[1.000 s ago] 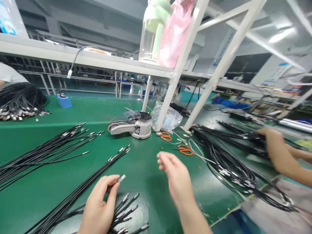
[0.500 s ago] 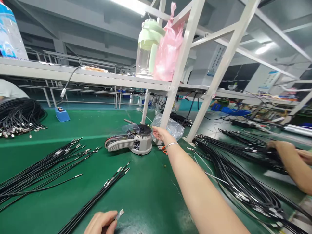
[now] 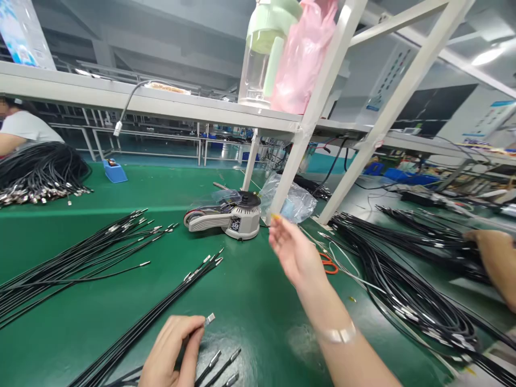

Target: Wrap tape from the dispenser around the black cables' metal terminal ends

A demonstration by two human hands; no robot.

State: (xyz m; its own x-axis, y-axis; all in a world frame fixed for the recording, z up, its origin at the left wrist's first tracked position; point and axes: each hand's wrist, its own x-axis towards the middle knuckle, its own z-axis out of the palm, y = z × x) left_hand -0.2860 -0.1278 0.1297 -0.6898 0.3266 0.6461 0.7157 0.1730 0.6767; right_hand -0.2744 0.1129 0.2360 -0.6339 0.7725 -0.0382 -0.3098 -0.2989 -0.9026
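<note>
My left hand (image 3: 173, 349) pinches a cable by its end near the bottom of the view, and the small silver connector (image 3: 210, 319) sticks out past the fingertips. Over the green table my right hand (image 3: 292, 250) holds a small piece of yellow tape (image 3: 275, 216) at its fingertips. Behind it stands a grey tape dispenser (image 3: 242, 221) with a round black top. A bundle of black cables (image 3: 161, 306) lies left of my left hand. Several more cable ends (image 3: 220, 365) show just below that hand.
Black cables lie in bundles at the left (image 3: 80, 258) and right (image 3: 403, 279). Orange-handled scissors (image 3: 329, 263) rest beside my right wrist. White posts (image 3: 298, 161) carry a shelf (image 3: 181, 102) with a green-lidded jug (image 3: 258, 64). Another person's arm (image 3: 494, 263) reaches in at right.
My right hand has drawn back from the tape dispenser toward me, with yellow tape now at its fingertips. My left hand still holds the cable, slightly higher in view. The view has shifted.
</note>
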